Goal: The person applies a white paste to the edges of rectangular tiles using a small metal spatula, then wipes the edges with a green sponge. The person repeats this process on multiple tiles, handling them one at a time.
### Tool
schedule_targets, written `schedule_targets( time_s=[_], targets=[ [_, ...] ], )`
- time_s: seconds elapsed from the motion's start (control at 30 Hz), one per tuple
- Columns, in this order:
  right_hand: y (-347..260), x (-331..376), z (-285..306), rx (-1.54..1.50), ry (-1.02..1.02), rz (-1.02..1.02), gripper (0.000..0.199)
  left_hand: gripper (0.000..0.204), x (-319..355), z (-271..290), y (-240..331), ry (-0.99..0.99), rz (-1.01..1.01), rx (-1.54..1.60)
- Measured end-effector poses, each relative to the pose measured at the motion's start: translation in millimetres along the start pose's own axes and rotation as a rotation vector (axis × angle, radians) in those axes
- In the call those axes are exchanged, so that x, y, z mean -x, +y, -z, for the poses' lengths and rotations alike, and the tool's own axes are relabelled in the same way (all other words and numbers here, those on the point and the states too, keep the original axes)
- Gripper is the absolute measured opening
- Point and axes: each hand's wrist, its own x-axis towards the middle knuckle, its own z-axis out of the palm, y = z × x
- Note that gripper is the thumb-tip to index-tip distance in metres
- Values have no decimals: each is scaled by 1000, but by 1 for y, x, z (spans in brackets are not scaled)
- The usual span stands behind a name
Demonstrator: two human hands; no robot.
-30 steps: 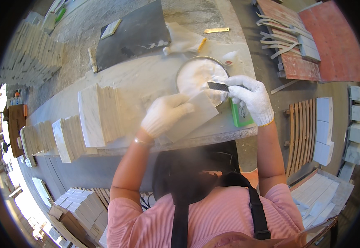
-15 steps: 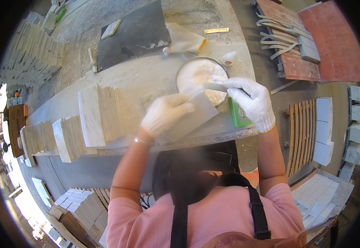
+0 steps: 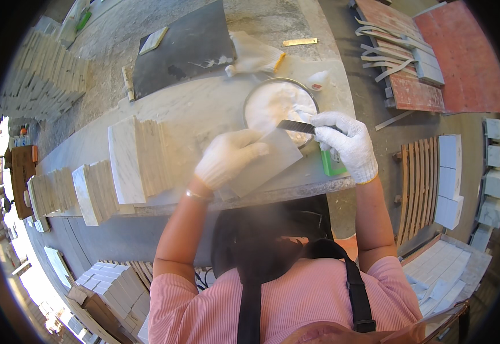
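My left hand (image 3: 227, 156), in a white glove, presses down on a flat grey tile (image 3: 267, 163) lying near the front edge of the stone worktable (image 3: 204, 109). My right hand (image 3: 344, 143), also gloved, grips a dark flat scraper (image 3: 294, 126) whose blade reaches over the round metal bowl of white paste (image 3: 275, 100) just beyond the tile. A green object (image 3: 331, 163) lies under my right wrist.
Stacks of pale stone tiles (image 3: 135, 160) stand upright at the table's left. A dark slab (image 3: 184, 46), a spare glove (image 3: 255, 54) and a small brass strip (image 3: 299, 42) lie at the back. Wooden slats (image 3: 416, 183), white blocks (image 3: 450, 178) and red boards (image 3: 433, 51) fill the right.
My right hand has lifted the scraper a little from the tile's edge toward the bowl. My left hand stays on the tile.
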Motion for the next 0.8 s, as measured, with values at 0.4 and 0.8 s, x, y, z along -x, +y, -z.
schedule_targets(
  time_s=[0.4, 0.8],
  targets=[
    [6, 0, 15, 100, 53, 100, 22, 43, -1, 1, -1, -11, -20, 12],
    [-1, -39, 30, 564, 191, 30, 40, 39, -3, -1, -8, 17, -62, 38]
  ],
)
